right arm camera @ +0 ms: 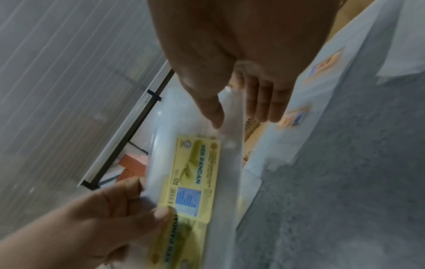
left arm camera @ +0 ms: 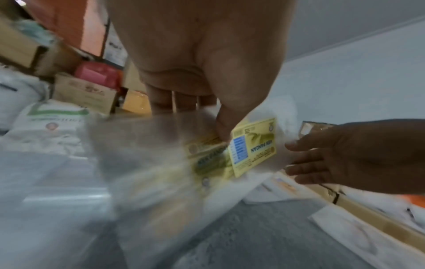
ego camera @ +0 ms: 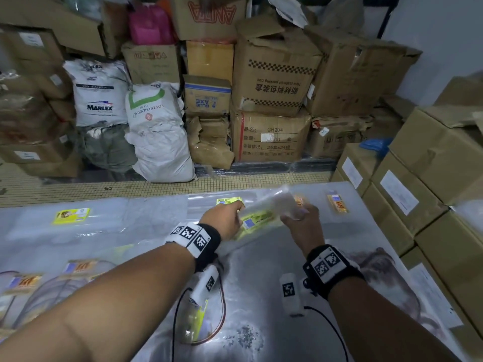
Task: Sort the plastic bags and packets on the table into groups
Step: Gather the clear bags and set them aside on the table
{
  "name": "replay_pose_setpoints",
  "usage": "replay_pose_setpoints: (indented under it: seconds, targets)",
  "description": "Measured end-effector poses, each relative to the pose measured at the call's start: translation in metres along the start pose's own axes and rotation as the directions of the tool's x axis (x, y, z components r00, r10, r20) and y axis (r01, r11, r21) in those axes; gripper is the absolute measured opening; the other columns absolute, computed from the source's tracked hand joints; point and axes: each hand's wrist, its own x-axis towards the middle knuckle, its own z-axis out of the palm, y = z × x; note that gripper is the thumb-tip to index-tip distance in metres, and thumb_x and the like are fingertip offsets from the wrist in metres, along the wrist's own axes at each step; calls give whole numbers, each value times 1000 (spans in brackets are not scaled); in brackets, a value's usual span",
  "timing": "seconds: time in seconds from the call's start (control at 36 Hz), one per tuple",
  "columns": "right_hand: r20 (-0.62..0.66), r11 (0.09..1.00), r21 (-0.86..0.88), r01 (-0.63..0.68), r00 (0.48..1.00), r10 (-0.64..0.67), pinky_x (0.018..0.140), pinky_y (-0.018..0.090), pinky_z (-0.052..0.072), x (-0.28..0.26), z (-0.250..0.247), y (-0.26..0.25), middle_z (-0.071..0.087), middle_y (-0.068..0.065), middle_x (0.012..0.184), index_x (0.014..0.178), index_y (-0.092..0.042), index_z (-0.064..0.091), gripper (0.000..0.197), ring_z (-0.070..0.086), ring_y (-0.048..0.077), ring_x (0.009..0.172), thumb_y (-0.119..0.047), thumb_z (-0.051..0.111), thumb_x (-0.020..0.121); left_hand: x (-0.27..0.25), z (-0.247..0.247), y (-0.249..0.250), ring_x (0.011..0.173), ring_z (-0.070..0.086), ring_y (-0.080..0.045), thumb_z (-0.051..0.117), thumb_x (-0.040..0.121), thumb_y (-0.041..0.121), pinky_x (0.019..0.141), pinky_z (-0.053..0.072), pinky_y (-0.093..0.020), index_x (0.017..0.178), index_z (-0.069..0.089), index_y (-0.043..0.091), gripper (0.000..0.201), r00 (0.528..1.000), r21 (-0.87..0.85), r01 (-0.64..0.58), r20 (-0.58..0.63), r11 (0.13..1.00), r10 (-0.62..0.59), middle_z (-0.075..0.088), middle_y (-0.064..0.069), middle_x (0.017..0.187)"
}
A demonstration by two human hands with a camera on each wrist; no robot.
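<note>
My left hand pinches a clear plastic bag by its yellow-green "Kek Pandan" label, thumb on top; a second label of the same kind shows just below it. The bag is lifted over the steel table. My right hand is at the bag's other end, thumb and fingers straight, with the plastic edge between them. In the left wrist view the label sits under my thumb and the right hand reaches in flat. More yellow-green labelled bags and orange-labelled bags lie flat on the table.
Orange-labelled packets are spread at the near left. Stacked cardboard boxes flank the table's right edge. Beyond a tiled strip stand white sacks and more cartons. A paper sheet lies at the right edge.
</note>
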Motion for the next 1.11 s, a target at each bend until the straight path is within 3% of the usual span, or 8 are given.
replay_pose_setpoints:
  seconds: [0.14,0.22,0.36,0.47,0.58,0.83,1.03,1.11]
  targets:
    - [-10,992,-105,69,997,-70,103,42,43,-2,-7,13,51,10,131,141,-8,39,78,51,27,119,-10,82,75,4,2,5,103,62,-28,47,96,17,83,49,-35,132,48,24,38,995,263,-97,20,960,95,67,-3,117]
    - [48,981,-150,124,992,-118,103,37,41,-7,-13,17,50,2,130,136,-11,45,67,48,19,119,-10,79,78,5,8,13,105,61,-28,44,98,19,84,49,-38,133,47,24,35,989,343,-151,48,927,143,65,-4,120]
    - [64,973,-188,133,990,-123,80,24,36,-10,-23,22,58,1,104,102,-17,52,28,54,21,100,-10,73,85,11,17,27,105,62,-28,47,95,13,83,48,-39,133,45,25,40,981,384,-192,77,903,177,63,-3,121]
    - [48,964,-242,112,993,-104,65,27,35,-7,-30,30,52,-1,88,95,-11,48,23,49,19,87,-14,70,88,15,24,31,102,62,-27,47,95,15,78,42,-36,127,48,24,33,979,387,-204,69,899,193,64,-2,117]
    - [87,961,-268,67,995,-45,55,14,31,-4,-33,44,45,-6,76,89,-9,46,24,45,15,73,-16,69,88,18,33,31,101,62,-26,46,96,15,81,45,-36,128,49,23,33,976,388,-215,101,896,191,64,-3,115]
    - [206,945,-326,-13,975,84,69,28,40,2,-28,76,45,-10,79,76,-30,35,32,48,19,81,-17,57,95,16,59,16,111,57,-27,43,98,14,90,41,-35,133,43,22,36,978,327,-184,158,927,139,59,-6,124]
    - [188,967,-255,-17,980,67,79,29,38,11,-28,61,56,2,90,76,-20,47,28,52,20,87,-1,64,86,14,39,-7,106,60,-28,41,95,12,86,42,-35,128,48,21,35,996,246,-50,81,968,31,63,-5,122]
    - [205,967,-253,-35,975,89,79,34,46,16,-22,50,58,4,94,95,-12,56,9,55,24,89,-8,63,89,14,25,-25,104,61,-27,47,97,18,86,48,-34,123,53,21,27,996,88,44,77,995,-51,65,-8,117]
